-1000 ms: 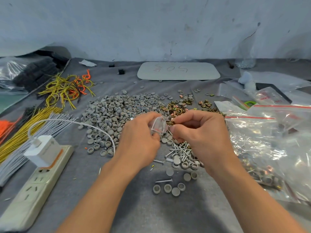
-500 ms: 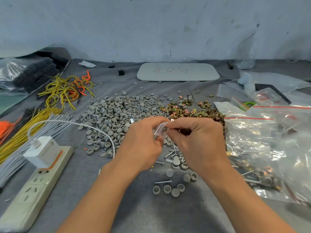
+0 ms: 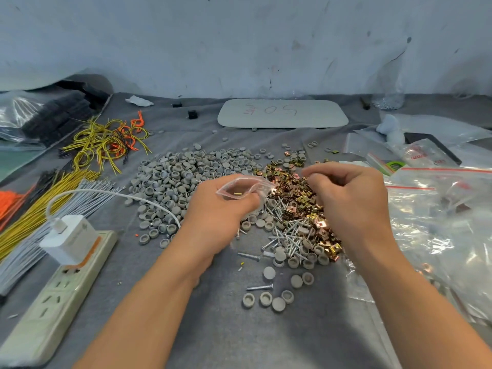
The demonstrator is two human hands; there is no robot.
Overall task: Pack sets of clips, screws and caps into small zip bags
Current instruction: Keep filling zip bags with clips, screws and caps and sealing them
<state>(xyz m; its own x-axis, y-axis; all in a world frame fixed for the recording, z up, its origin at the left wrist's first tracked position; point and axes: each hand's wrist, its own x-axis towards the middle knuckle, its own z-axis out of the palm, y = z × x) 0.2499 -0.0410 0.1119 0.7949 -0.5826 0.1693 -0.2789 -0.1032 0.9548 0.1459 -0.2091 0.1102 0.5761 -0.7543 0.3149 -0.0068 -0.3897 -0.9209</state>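
- Zip bag [image 3: 243, 188]: small and clear, held above the grey cloth at the middle of the table, between the cap pile and the clip pile, its mouth spread open and facing up and right.
- One small brass-coloured piece [image 3: 237, 193] lies inside it, probably a clip. I see no screw or cap in there, so the set looks barely begun.
- Left hand [image 3: 221, 214]: fingers and thumb curled round the bag's lower part, pinching it so the mouth stays open.
- Right hand [image 3: 348, 201]: it hovers just right of the bag, over the clips [image 3: 295, 190], with fingers curled in toward the thumb. Whether they pinch a part I cannot tell.
- Screws [image 3: 288, 231] lie heaped just below the clips. Grey caps [image 3: 183, 177] spread wide to the left, with a few loose ones nearer the person.
- Step in hand, as I judge it: filling the bag, part by part.
- Next move calls for a fine pinch on a single part from the tangled heap, then a drop straight into the narrow mouth while the left hand keeps it open.
- Further out: big red-striped bags [image 3: 439, 209] to the right, a power strip [image 3: 50, 296] to the left.
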